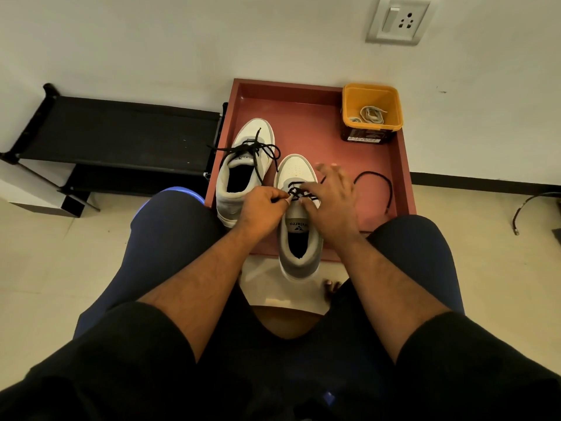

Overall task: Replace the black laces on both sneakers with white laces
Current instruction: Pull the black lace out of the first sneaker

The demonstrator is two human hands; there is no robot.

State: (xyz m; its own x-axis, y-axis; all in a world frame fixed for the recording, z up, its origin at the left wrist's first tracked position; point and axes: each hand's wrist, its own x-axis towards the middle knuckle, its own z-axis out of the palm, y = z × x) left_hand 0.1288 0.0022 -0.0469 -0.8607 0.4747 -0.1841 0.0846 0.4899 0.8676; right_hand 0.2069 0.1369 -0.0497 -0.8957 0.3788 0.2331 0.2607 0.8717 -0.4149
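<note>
Head-camera view looks down on a seated person's two bare forearms reaching to a red tray point(303, 95) on the floor. The left hand point(262, 208) is curled, its fingers point(283, 197) pinched together on the black lace point(299, 192) where it crosses the eyelets of the nearer sneaker point(299, 214). The right hand point(332, 197) lies over the right side of that same shoe with its fingers point(329, 171) spread apart and slightly blurred; whether its thumb presses the lace cannot be told. This sneaker, white at the toe and grey at the heel, sits directly under both sets of fingers, its heel overhanging the tray's near edge. Just left of the left hand's fingers stands the second sneaker point(243, 165), toe pointing away, its own black lace point(258, 148) loosened and trailing over the tongue. To the right of the right hand's fingers, a loose end of black lace point(381, 180) curves in an arc on the tray floor. Well beyond the fingers, in the tray's far right corner, a yellow tub point(372, 97) holds the coiled white laces point(372, 114). A black shoe rack point(115, 129) stands against the wall to the left of the tray.
</note>
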